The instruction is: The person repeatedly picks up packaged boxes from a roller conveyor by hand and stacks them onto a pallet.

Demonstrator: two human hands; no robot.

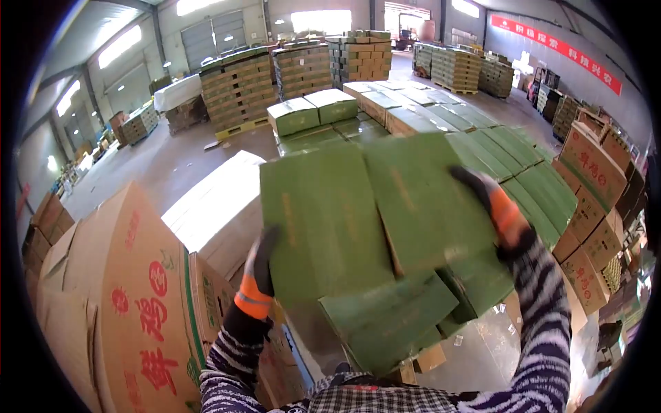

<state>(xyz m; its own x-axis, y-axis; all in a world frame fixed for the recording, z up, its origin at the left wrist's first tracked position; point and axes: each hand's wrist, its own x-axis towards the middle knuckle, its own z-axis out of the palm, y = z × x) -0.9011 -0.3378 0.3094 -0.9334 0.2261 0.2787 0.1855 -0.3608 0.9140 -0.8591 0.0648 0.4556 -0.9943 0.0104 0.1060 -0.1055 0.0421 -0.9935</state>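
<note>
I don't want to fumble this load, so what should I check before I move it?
- Left hand on the side of the left green carton: ok.
- Right hand on the right green carton: ok, at its far right corner.
- Seam between them closed: not ok, a dark gap shows at the near end.
- Load supported underneath: cannot tell, the undersides are hidden.
- Stack ahead level on top: not ok, two raised cartons stand above their neighbours.
- Floor free of litter: not ok, small scraps lie at the right.
</note>
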